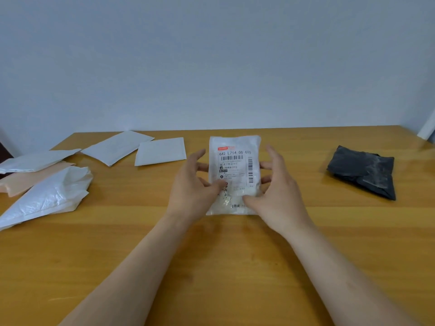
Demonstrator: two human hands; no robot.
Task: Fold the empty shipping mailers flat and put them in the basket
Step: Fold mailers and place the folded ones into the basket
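Small white plastic mailer with a printed barcode label (235, 161) is at the middle of the light wooden table (211, 267), label side up, red strip at the label's top, film wrinkled and slightly puffed at its near end. Left hand (190, 184) and right hand (279, 191) grip its long edges, thumbs on the front, fingers curled behind. Loose white mailers (160, 150) and a pale pink mailer (35, 177) lie at the table's left end, a folded black plastic mailer (362, 172) at its right.
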